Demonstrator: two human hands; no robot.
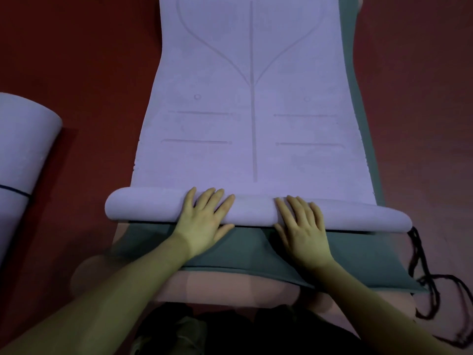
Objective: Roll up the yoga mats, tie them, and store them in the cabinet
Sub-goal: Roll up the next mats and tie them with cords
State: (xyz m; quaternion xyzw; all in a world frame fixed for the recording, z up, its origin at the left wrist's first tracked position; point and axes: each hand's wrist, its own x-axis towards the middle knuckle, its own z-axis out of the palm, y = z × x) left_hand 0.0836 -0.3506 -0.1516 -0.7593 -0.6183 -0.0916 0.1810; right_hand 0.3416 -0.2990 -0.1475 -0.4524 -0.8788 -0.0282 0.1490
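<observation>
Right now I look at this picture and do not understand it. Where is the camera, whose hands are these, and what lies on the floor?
There is no machine. The camera sits on a person's head and looks down at their two bare hands. The left hand and the right hand press flat on the started roll of a purple yoga mat; most of it still lies unrolled ahead. A grey-green mat lies under it on the red floor. On the left lies a rolled mat with a dark band around it. A dark cord lies at the right.

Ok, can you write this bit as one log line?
step: rolling purple mat | left hand: flat on roll | right hand: flat on roll | tied mat: left
</observation>
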